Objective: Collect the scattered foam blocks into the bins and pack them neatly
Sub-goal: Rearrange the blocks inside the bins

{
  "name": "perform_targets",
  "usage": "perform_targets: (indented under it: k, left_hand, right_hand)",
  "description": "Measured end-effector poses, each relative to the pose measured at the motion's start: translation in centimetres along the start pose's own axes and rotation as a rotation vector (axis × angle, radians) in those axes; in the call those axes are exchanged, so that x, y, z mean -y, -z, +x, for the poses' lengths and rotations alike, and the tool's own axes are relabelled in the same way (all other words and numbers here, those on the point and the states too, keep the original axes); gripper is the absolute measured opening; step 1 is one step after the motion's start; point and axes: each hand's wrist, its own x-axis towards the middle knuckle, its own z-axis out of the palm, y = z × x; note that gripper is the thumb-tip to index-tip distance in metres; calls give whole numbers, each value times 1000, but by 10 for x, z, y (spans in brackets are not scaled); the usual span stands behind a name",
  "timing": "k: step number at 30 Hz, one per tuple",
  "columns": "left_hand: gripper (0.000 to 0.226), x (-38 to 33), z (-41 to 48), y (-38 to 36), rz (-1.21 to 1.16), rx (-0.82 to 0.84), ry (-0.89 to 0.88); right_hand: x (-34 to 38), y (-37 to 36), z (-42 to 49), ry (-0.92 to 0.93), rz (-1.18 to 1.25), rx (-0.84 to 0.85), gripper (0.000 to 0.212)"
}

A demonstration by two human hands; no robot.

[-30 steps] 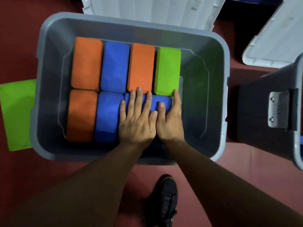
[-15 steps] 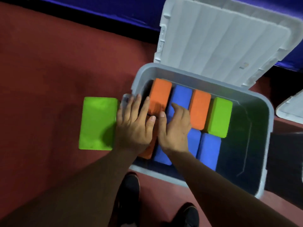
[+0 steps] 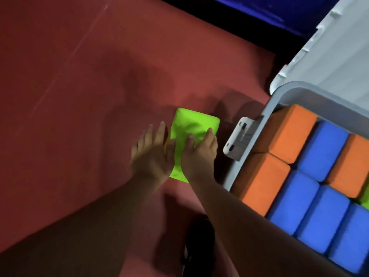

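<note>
A bright green foam block (image 3: 192, 124) lies on the red floor just left of the grey bin (image 3: 283, 94). My right hand (image 3: 199, 156) rests on top of the block, its fingers and thumb laid on the dented surface. Against the block's left edge is my left hand (image 3: 150, 154), blurred, with its fingers straight. Inside the bin, orange blocks (image 3: 289, 132) and blue blocks (image 3: 321, 148) are packed side by side in rows, and a sliver of a green block (image 3: 365, 198) shows at the right edge.
The bin's white lid (image 3: 339, 52) stands open behind it. A white latch (image 3: 239, 140) sticks out from the bin's left wall, close to my right hand. My black shoe (image 3: 199, 246) is on the floor below the hands. Red floor (image 3: 79, 96) spreads to the left.
Both hands left the bin's inside and moved left over its wall onto the green block on the floor. The view swung left with them.
</note>
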Motion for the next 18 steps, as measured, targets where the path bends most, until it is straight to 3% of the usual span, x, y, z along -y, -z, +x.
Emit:
perform_targets:
  k: [3,8,10,13,18]
  left_hand:
    - [66,6,4,-29,-45,116,70]
    - [83,4,3,-69,-344,315,149]
    - [81,2,-1,-65,-350,284,135]
    - [74,5,-5,-37,-250,150,134]
    - [86,1,-14,35,-302,-8,147]
  right_hand:
    - [-31,-11,14,-227,-28,-23,79]
    - [-63,-32,19,-435,-2,-44,81]
    - [-61,-31,14,-389,76,-37,71]
    - [-41,-17,-7,-177,163,-5,63]
    - [13,13,-36,128,210,-4,57]
